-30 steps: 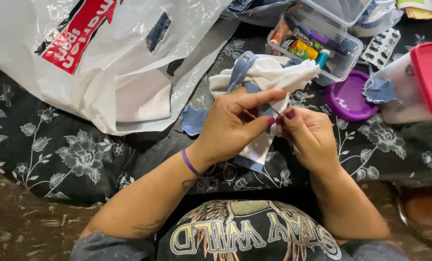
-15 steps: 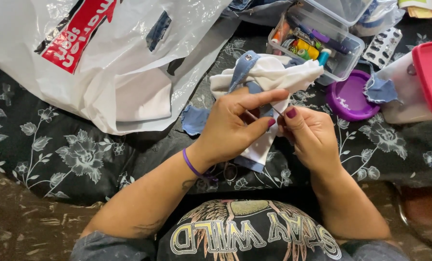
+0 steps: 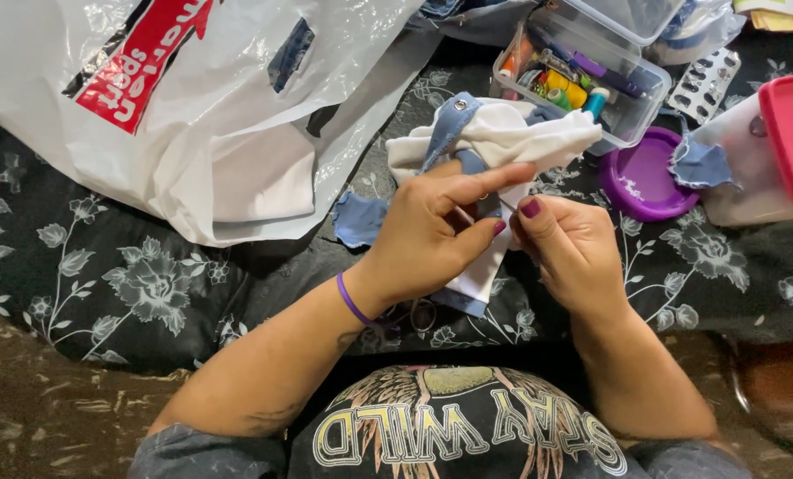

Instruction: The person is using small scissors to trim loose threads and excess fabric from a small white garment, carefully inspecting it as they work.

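Both hands meet over a bundle of cloth near the middle of the view. The left hand [image 3: 432,232] has its index finger stretched out along the top of the white and denim fabric piece [image 3: 494,142], the thumb pressing in from below, so the cloth is pinched between them. The right hand [image 3: 567,248] is curled close beside it, thumb and fingertips pressed together on the lower fold of the same fabric; whether something thin sits between those fingertips cannot be told. The fabric lies bunched on the dark floral cloth [image 3: 130,293], partly lifted by the hands, with a white strip hanging down between the wrists.

The largest thing around is the white plastic bag [image 3: 236,98] with a red printed panel, spread over the upper left and overlapping the floral cloth. At the right edge stands a pale container with a pink lid [image 3: 791,142]. At the top, just beyond the fabric, sits a clear plastic box [image 3: 583,84] holding thread spools and small coloured items, its lid tilted open. Between that box and the pink-lidded container lies a round purple lid [image 3: 643,182], with a small denim scrap [image 3: 700,164] resting on its right rim. Another blue denim scrap [image 3: 359,219] lies just left of the left hand, near the edge of the bag. A silvery blister pack [image 3: 714,84] sits beside the clear box. A thin purple band [image 3: 352,300] circles the left wrist.
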